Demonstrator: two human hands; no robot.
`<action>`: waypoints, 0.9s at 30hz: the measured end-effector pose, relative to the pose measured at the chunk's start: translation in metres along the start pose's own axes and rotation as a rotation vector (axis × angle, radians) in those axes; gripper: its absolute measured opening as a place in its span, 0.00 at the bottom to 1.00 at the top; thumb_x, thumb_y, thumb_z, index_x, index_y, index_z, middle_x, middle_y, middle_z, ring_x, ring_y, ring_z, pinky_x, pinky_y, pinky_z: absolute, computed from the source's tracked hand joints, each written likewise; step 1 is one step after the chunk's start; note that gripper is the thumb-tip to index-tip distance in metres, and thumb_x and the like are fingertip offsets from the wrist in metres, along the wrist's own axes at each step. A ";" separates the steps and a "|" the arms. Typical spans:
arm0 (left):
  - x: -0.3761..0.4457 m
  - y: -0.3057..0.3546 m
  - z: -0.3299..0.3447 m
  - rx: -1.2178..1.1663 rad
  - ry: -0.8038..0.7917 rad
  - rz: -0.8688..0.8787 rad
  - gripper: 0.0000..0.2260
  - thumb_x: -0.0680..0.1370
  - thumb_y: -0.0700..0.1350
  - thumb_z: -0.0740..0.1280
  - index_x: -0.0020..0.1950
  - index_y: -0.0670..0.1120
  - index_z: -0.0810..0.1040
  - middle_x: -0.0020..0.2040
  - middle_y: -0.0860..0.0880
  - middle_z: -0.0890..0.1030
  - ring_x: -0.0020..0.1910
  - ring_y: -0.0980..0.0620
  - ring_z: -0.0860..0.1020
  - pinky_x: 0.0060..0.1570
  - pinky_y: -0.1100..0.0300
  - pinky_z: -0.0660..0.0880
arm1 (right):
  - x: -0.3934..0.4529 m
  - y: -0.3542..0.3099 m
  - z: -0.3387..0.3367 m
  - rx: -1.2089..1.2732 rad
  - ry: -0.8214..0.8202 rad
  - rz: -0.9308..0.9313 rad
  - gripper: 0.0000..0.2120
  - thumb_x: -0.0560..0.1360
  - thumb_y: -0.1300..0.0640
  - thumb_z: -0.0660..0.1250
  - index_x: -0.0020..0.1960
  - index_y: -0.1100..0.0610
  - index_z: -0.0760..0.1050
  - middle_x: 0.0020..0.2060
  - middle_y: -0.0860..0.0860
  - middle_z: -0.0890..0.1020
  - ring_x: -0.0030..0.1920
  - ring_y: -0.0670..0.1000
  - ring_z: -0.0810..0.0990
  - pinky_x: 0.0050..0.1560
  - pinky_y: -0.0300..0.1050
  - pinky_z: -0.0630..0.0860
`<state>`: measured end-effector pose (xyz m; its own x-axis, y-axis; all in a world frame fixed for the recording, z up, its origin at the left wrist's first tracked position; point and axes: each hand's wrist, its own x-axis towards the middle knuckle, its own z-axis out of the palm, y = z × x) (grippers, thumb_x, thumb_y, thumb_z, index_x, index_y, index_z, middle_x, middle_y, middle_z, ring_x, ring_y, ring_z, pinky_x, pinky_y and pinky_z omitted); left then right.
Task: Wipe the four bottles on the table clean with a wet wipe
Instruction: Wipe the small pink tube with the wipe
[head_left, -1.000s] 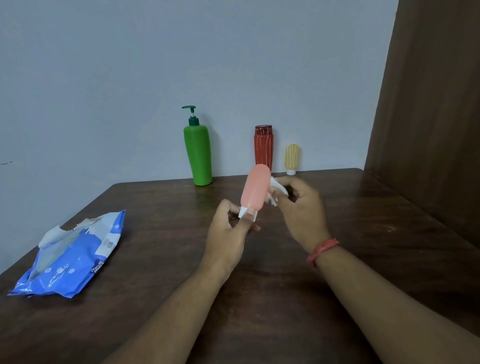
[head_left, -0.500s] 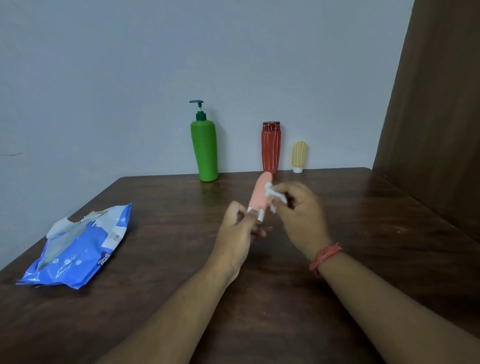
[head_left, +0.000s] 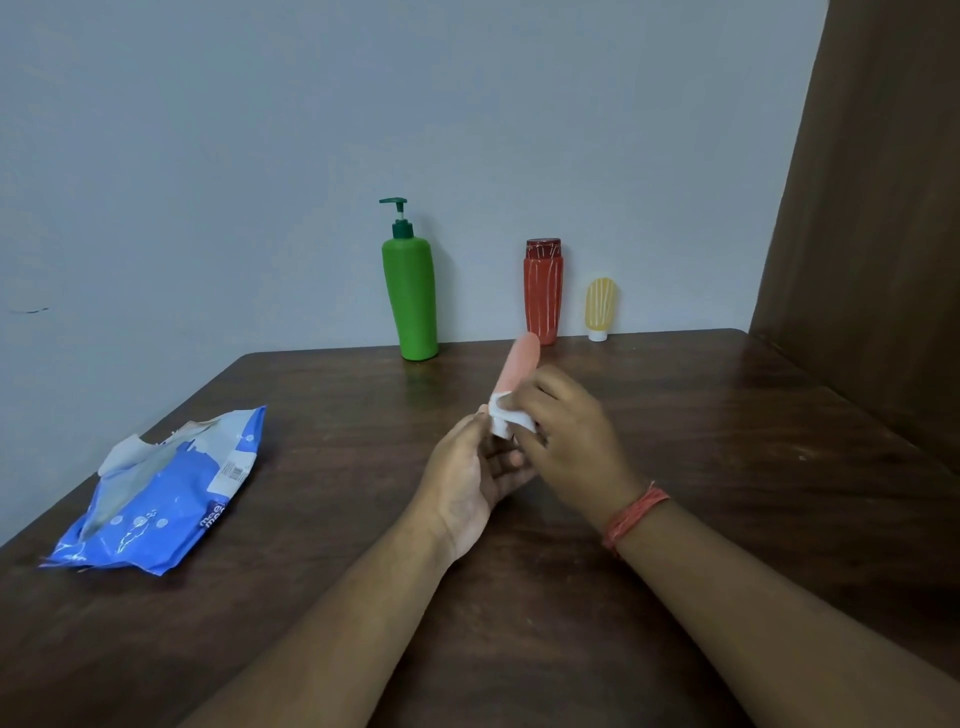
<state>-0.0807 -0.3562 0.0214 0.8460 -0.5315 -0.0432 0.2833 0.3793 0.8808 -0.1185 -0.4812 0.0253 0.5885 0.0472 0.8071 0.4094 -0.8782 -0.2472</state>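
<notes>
On the dark wooden tabletop (head_left: 311, 597), mid-frame, the left hand (head_left: 470, 480) pinches the pink bottle's (head_left: 518, 364) lower end while the right hand (head_left: 569, 441) clamps a wet wipe (head_left: 503, 418) against it.

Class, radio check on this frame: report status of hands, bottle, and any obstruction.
Left hand holds pink bottle by its cap end. Right hand pinches wet wipe against bottle's lower end. Green, red, yellow bottles stand at wall. No obstruction seen.

A single head-worn wide-angle camera is looking forward and slightly down across the dark wooden table (head_left: 675, 519) toward the grey wall (head_left: 260, 156), sitting close above the forearms, with the table's far edge lying mid-frame.
</notes>
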 end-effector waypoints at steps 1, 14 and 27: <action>-0.001 0.001 0.000 0.016 -0.015 0.011 0.13 0.85 0.44 0.58 0.61 0.40 0.78 0.42 0.45 0.81 0.35 0.52 0.77 0.41 0.54 0.81 | 0.002 -0.001 0.002 -0.012 -0.010 -0.024 0.09 0.72 0.67 0.71 0.51 0.58 0.81 0.45 0.50 0.77 0.46 0.47 0.75 0.46 0.37 0.72; 0.002 -0.001 0.000 0.033 -0.035 0.028 0.16 0.87 0.48 0.54 0.58 0.41 0.77 0.35 0.47 0.74 0.30 0.54 0.69 0.42 0.53 0.81 | 0.004 0.013 -0.014 -0.054 0.022 0.031 0.12 0.72 0.68 0.70 0.53 0.58 0.82 0.47 0.52 0.80 0.48 0.50 0.78 0.48 0.47 0.78; 0.001 0.001 -0.011 0.056 -0.194 0.048 0.15 0.85 0.47 0.56 0.59 0.39 0.76 0.43 0.45 0.77 0.35 0.53 0.72 0.41 0.55 0.80 | -0.001 0.006 -0.012 0.090 -0.016 0.070 0.11 0.72 0.64 0.68 0.52 0.57 0.82 0.47 0.49 0.81 0.46 0.45 0.79 0.46 0.39 0.76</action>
<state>-0.0746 -0.3474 0.0172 0.7536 -0.6517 0.0859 0.2146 0.3675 0.9049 -0.1243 -0.4924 0.0295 0.6286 -0.0043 0.7777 0.4278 -0.8333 -0.3503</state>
